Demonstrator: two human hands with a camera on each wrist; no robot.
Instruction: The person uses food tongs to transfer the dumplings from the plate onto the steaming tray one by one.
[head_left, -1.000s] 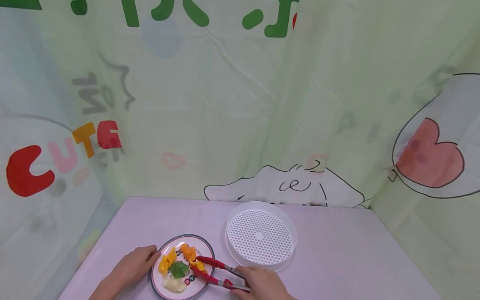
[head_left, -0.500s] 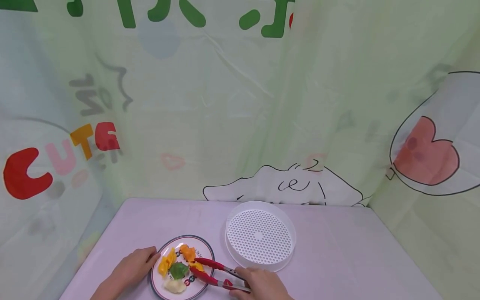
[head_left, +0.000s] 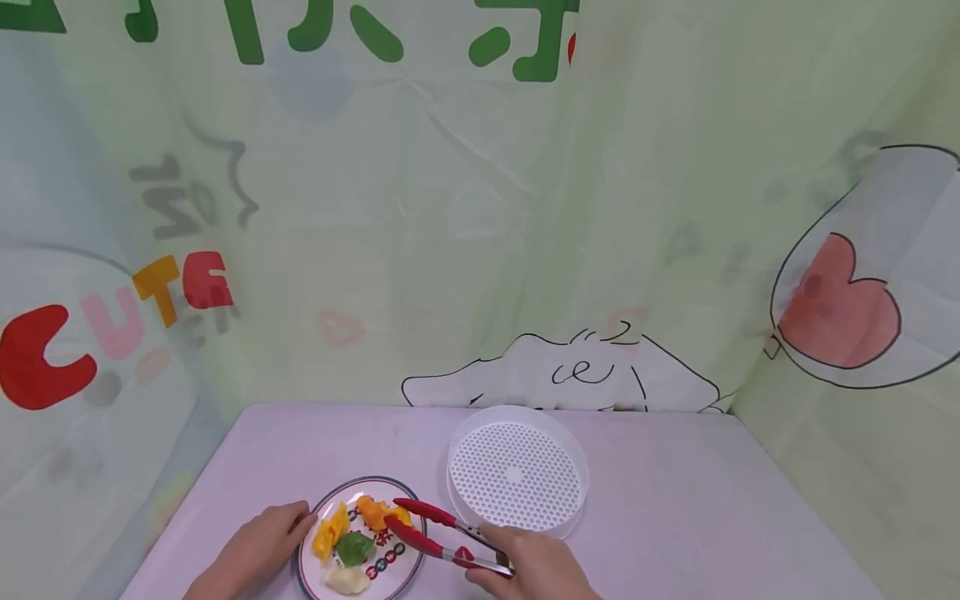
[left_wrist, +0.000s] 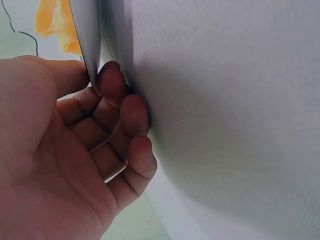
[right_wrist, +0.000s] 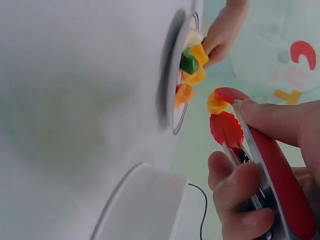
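Observation:
A round patterned plate [head_left: 397,562] near the table's front edge carries an orange piece [head_left: 370,510], a yellow piece [head_left: 330,532], a green piece [head_left: 354,547] and a pale piece [head_left: 347,580]. My left hand [head_left: 288,525] grips the plate's left rim [left_wrist: 86,45], thumb on top and fingers curled beneath. My right hand [head_left: 528,562] holds red tongs [head_left: 431,533]. The scalloped tong tips [right_wrist: 225,127] pinch a small yellow-orange piece [right_wrist: 218,104] just above the plate's right side [right_wrist: 176,107].
A white round perforated tray [head_left: 517,475] stands on the pale table [head_left: 675,517] right of the plate, close to my right hand. A printed green curtain [head_left: 480,250] closes off the back and both sides.
The tongs have closed on the yellow-orange piece and lifted it a little up and to the right off the plate. My left hand has stayed on the rim.

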